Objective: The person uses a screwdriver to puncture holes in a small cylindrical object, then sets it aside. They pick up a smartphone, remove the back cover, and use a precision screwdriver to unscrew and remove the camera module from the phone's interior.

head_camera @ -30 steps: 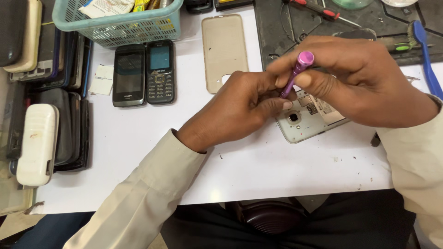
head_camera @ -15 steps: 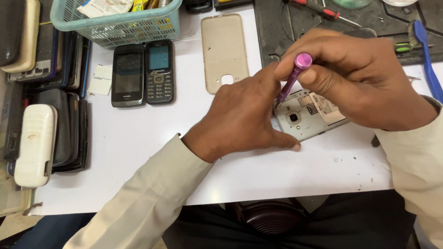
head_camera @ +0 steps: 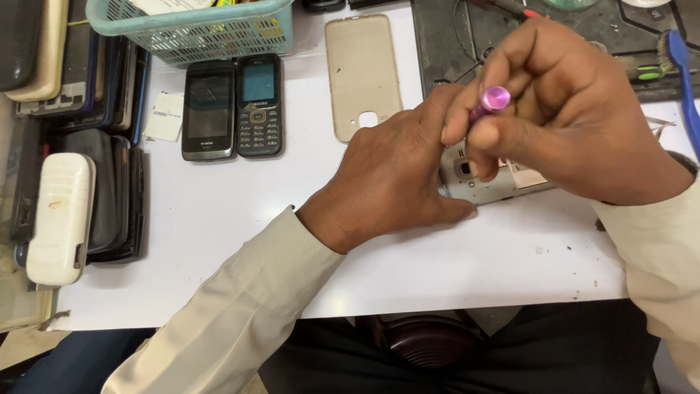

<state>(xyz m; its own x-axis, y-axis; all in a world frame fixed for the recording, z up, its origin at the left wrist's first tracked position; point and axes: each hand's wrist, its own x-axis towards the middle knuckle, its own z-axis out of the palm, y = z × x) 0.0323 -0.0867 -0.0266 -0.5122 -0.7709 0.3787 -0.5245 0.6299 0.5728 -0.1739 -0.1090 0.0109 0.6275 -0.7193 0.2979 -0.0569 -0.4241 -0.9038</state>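
White table (head_camera: 219,241) bears teal basket (head_camera: 193,33) holding papers (head_camera: 164,6).

Phone repair workshop, white bench (head_camera: 219,241), stacked handsets (head_camera: 80,146), loose back cover (head_camera: 362,73), tools on dark mat (head_camera: 452,44)

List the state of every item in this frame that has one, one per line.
Opened phone: back off, insides exposed, flat on the table, pinned by the left hand.
Pink-capped screwdriver: gripped in the right hand, tip hidden.
Beige back cover: detached, lying flat.
Two keypad phones: face up, screens dark.
Teal basket: upright, holding items.
White phone: lying on stacked cases.
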